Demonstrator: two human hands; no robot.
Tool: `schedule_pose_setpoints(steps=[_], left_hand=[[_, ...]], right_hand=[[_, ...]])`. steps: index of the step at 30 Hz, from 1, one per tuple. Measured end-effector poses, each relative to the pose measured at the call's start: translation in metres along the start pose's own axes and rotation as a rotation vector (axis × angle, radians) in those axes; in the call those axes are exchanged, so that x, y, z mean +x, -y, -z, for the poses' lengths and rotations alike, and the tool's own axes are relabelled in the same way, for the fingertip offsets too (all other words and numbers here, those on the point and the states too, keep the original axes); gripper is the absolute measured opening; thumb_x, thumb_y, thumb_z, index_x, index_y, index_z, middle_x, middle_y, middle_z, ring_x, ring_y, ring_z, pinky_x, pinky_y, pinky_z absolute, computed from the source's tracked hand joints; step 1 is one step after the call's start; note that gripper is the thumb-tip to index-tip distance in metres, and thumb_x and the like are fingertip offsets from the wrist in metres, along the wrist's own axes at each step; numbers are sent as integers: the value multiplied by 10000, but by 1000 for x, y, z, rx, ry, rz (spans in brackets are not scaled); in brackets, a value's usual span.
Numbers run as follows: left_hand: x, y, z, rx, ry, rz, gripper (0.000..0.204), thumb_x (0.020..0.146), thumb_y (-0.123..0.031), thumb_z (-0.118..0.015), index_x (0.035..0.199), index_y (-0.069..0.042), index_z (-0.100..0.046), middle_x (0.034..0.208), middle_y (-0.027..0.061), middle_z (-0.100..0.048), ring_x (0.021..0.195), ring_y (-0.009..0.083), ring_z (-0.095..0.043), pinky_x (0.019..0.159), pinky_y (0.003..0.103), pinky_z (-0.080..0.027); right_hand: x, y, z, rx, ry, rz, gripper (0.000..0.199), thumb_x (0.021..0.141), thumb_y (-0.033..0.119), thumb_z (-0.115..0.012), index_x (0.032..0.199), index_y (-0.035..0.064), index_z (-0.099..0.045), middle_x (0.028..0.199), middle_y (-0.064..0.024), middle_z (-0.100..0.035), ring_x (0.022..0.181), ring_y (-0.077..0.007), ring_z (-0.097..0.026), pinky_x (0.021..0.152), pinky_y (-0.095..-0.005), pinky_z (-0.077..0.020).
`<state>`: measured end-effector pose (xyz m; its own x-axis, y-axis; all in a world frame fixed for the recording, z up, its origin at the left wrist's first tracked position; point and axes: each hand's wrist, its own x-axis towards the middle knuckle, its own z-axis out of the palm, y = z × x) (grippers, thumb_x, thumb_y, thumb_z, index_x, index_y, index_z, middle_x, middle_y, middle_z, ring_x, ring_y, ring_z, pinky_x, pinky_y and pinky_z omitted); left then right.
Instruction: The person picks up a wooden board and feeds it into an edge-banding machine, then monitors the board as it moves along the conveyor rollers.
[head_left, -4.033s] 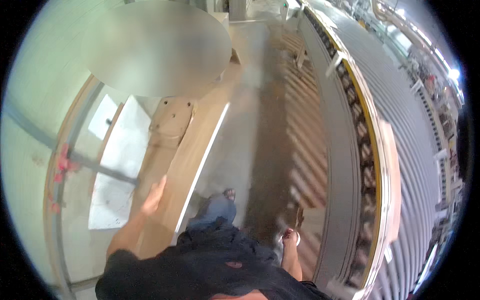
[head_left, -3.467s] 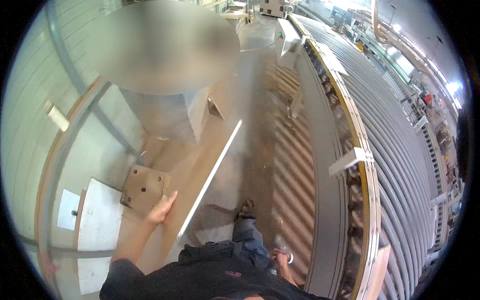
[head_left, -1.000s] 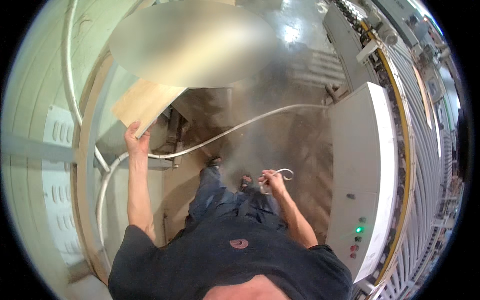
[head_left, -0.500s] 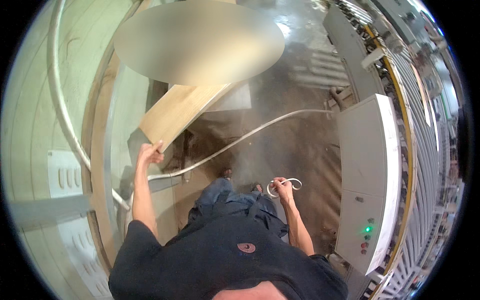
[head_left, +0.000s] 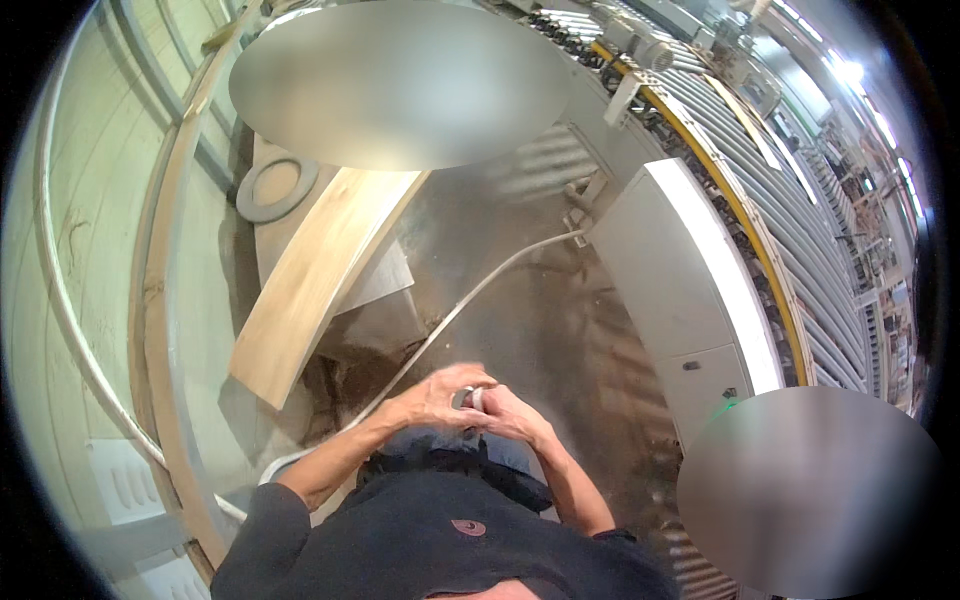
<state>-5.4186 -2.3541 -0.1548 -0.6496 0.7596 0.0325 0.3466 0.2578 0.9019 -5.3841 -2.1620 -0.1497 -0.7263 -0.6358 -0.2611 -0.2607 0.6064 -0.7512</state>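
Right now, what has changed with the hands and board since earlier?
The left fingers let go of the wooden board and moved rightward to meet the right fingers, which still hold the white strip. The pale hose still crosses the floor toward the gray cabinet.

Brown floor — pale hose across; roller conveyor — narrow tan board atop.

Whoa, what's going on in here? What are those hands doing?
Someone's left hand and right hand meet in the middle, around a small white thing that is mostly hidden by their fingers. Off to the left, a long wooden board slants away, with neither of those hands on it. A white hose runs across the floor, and a gray cabinet stands on the right.
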Motion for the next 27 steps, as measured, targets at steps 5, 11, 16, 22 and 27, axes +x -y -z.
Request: schedule_pose_setpoints(steps=[5, 11, 16, 22, 27], left_hand=[[48, -19, -19, -311, 155, 77, 710, 710, -384, -790, 1258, -28, -514, 1233, 143, -527, 1182, 262, -505, 991, 424, -428], [78, -7, -60, -327, 215, 212, 284, 861, -157, -623, 1090, 7, -594, 864, 90, -657, 825, 196, -631, 775, 322, -505], [121, -26, -66, -44, 456, 277, 240, 890, -184, -596, 1003, 18, -661, 778, 153, -679, 739, 228, -664, 681, 357, -511], [198, -3, 0, 99, 541, 376, 211, 891, -202, -646, 940, -5, -703, 764, 98, -693, 675, 174, -650, 631, 312, -541], [396, -31, 281, 31, -239, 29, 116, 895, -187, -638, 879, -80, -680, 762, 52, -654, 711, 175, -638, 658, 344, -542]], right_hand=[[-61, -11, 24, 816, -397, -195, 353, 954, 313, -559, 790, 12, -641, 587, -10, -568, 515, -78, -528, 470, -252, -409], [-104, -37, 10, 878, -681, -449, 290, 921, 316, -605, 780, 63, -621, 633, 19, -578, 466, -48, -458, 391, -207, -311], [-128, -135, -29, 1079, -735, -261, 306, 885, 341, -643, 907, 37, -672, 803, -13, -649, 782, -107, -568, 730, -275, -445], [-159, -255, -84, 1333, -1125, -593, 293, 891, 310, -640, 992, 35, -659, 908, -68, -669, 843, -150, -616, 756, -287, -485], [-192, -303, -131, 1042, -1147, -1054, 210, 884, 232, -627, 885, 25, -664, 783, -62, -667, 706, -131, -619, 591, -287, -497]])
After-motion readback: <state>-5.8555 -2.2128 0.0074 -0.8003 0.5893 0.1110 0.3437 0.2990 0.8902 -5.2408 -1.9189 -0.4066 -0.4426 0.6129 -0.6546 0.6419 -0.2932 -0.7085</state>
